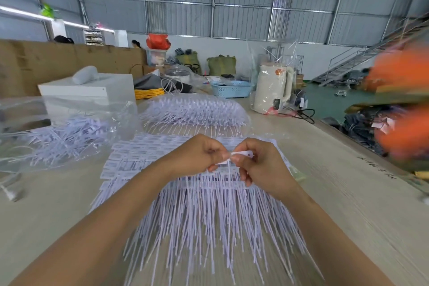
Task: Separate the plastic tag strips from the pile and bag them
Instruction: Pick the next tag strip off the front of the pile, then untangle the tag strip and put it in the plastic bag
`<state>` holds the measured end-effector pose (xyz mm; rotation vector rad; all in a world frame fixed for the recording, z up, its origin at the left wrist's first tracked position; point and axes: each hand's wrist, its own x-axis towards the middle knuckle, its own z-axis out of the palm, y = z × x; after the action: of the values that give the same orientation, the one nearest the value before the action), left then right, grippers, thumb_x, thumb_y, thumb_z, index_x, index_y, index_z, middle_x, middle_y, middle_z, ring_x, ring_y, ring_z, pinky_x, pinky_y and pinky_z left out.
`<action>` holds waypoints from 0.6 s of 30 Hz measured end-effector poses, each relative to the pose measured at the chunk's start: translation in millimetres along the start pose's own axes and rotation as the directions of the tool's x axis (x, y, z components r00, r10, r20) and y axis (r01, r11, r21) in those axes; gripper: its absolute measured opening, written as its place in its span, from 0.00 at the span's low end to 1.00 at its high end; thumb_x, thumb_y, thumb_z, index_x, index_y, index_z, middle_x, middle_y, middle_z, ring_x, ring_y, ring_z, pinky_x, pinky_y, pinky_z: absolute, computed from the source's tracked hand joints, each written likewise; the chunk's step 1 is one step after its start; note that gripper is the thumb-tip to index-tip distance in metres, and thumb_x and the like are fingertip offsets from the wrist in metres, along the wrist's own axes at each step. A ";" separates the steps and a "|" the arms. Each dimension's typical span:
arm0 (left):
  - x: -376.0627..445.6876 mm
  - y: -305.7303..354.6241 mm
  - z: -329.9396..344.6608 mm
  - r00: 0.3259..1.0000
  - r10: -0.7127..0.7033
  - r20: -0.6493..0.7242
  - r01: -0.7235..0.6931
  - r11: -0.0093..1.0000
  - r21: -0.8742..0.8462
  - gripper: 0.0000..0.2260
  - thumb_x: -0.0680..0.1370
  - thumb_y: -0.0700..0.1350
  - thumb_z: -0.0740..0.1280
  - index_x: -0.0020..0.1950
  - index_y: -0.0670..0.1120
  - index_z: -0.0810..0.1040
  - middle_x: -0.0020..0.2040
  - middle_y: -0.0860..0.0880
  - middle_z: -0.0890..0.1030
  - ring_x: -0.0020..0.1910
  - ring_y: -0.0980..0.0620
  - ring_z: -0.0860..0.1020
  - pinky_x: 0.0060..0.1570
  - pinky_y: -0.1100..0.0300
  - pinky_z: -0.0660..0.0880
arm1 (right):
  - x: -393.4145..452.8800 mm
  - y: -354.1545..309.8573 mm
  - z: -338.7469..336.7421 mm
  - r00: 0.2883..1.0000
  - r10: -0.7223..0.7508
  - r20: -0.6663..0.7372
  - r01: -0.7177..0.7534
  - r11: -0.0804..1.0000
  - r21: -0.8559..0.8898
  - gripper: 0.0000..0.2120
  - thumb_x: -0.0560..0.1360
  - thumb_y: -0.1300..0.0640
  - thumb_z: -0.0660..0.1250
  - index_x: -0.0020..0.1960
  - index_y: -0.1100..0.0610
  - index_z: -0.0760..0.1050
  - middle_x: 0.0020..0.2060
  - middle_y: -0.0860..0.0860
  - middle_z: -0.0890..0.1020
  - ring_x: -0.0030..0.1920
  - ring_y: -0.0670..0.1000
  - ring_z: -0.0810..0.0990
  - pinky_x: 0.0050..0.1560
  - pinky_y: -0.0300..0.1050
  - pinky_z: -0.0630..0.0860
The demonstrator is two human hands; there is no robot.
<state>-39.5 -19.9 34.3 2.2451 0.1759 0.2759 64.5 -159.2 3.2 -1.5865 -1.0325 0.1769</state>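
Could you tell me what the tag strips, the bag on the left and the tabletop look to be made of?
Tag strips: pale, matte plastic, apparently; thin flexible tails. Bag: clear glossy film, crinkled with glints. Tabletop: light wood or laminate, faint grain.

Blurred dark handwriting on the table point(348, 193), tag print illegible

Bare forearms point(111, 223), no sleeves

both hands point(232, 160) pinching tag strip point(241, 154), pile point(209, 211) beneath
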 end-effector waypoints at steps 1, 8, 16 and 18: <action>0.4 -1.3 0.2 1.000 -0.016 -0.007 0.016 0.999 -0.036 0.10 0.79 0.44 0.64 0.49 0.40 0.82 0.22 0.55 0.71 0.22 0.58 0.64 0.24 0.68 0.62 | -0.3 0.2 1.0 1.000 -0.006 0.007 0.006 1.000 -0.017 0.06 0.75 0.66 0.66 0.40 0.60 0.74 0.19 0.50 0.74 0.20 0.47 0.73 0.22 0.37 0.71; -1.2 -5.1 -2.1 0.984 -0.178 0.013 0.177 0.966 -0.189 0.08 0.76 0.39 0.68 0.36 0.42 0.81 0.19 0.53 0.67 0.19 0.58 0.62 0.22 0.68 0.57 | -2.8 2.2 7.1 0.988 -0.140 0.071 0.152 0.967 -0.205 0.11 0.75 0.69 0.63 0.37 0.57 0.74 0.21 0.42 0.76 0.20 0.44 0.72 0.24 0.39 0.72; -4.3 -7.9 -4.8 0.986 -0.134 0.094 0.149 0.973 -0.178 0.08 0.76 0.40 0.67 0.39 0.45 0.84 0.21 0.52 0.71 0.20 0.58 0.66 0.23 0.68 0.61 | 1.6 6.0 -14.8 0.985 -0.018 -0.169 0.021 1.000 0.016 0.05 0.76 0.64 0.66 0.42 0.61 0.73 0.25 0.53 0.74 0.24 0.50 0.73 0.25 0.42 0.71; -1.4 -8.7 1.7 0.992 -0.122 0.044 0.128 0.975 -0.182 0.07 0.78 0.37 0.64 0.46 0.41 0.82 0.24 0.52 0.75 0.23 0.60 0.69 0.26 0.69 0.66 | 2.4 0.9 -15.7 0.985 0.113 -0.129 -0.084 0.973 0.215 0.05 0.76 0.62 0.65 0.42 0.57 0.74 0.27 0.51 0.75 0.26 0.51 0.72 0.25 0.41 0.69</action>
<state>-40.7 -15.9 26.3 2.0443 0.2624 0.1799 76.1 -168.8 8.4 -1.4374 -0.7995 0.2312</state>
